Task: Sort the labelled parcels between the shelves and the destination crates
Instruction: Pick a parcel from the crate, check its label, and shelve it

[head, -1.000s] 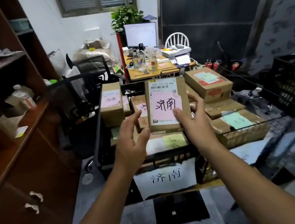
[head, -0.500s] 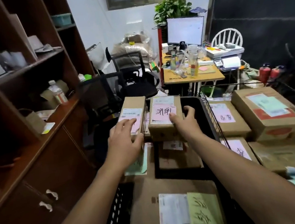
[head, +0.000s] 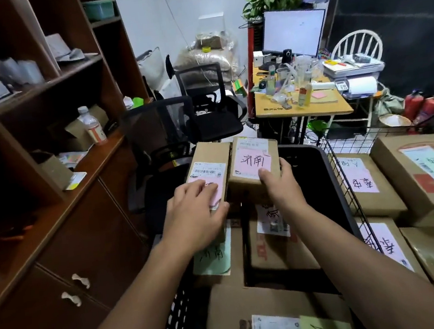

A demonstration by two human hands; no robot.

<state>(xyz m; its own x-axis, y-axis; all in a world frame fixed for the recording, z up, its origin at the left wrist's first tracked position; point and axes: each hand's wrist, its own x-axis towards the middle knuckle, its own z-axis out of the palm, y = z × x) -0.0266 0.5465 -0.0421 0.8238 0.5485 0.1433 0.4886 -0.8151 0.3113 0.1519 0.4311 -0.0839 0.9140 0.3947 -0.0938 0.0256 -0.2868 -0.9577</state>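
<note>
Since the black crate (head: 309, 164) is nearly full, the pink-labelled parcel (head: 253, 159) is held at its far end, long axis running away, gripped near-right by the right hand (head: 281, 185); the touching neighbour parcel (head: 208, 162) is covered by the left hand (head: 196, 217), grip unclear.

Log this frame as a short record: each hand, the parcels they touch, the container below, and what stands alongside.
left hand: lies on top of the left parcel, fingers across its pink label
right hand: grips the right parcel, thumb on top, fingers round its right side
parcels: side by side, close together, over the black crate
in crate: lower boxes, labelled
right of crate: wire basket holding pink-labelled cartons
left: wooden shelves
</note>
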